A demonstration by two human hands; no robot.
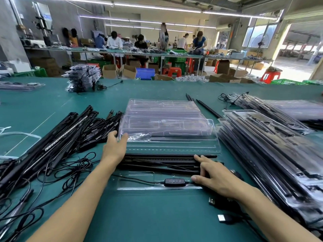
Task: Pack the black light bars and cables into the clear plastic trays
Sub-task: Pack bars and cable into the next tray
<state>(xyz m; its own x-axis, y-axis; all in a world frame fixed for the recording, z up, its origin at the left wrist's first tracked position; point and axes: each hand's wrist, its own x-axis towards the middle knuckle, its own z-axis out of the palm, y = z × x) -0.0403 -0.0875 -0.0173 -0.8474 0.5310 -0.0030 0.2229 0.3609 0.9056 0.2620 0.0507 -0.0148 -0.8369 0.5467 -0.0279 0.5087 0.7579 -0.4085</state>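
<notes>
head: green table (148, 215), left hand (113, 147) grips tray (166, 126), workers (114, 41) far bench (97, 50).

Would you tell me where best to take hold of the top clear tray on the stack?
Probably take the top clear tray by its left end, from the left: that corner sits raised, offering a thin rim to pinch, and the left hand holds it there.

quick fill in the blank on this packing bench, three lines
The loose light bars are piled on the person's ____ side.
The packed trays are stacked on the person's ____ side.
The right hand rests on the bars in the open tray; the left hand touches the empty trays at their ____ end.
Missing words: left; right; left.
</notes>
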